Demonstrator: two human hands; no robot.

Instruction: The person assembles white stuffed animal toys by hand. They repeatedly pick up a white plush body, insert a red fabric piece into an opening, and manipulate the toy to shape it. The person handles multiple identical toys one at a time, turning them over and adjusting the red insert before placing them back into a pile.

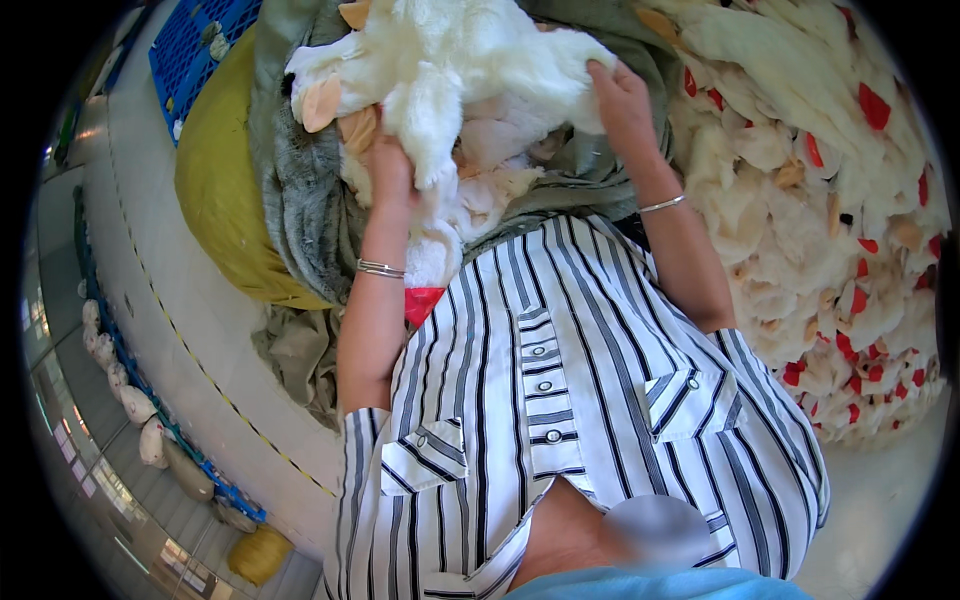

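An unstuffed white plush toy skin (430, 90) with peach-coloured ear-like pieces spreads between my two hands, in front of my body. My right hand (625, 110) pinches its right edge, thumb on top. On the other side my left hand (390, 168) is closed around a lower left part, near a peach flap; its fingertips are partly hidden by the fur. Beneath the skin lie more white and pale plush pieces (500, 190), inside a large grey-green cloth (285, 165) with folded-down sides.
A big heap of white plush pieces (780, 215) with red and peach bits rises at the right. To the left bulges a yellow sack (215, 170), with a blue plastic crate (185, 55) behind it. A striped line (190, 355) crosses the pale floor; several white bundles (135, 403) stand beyond.
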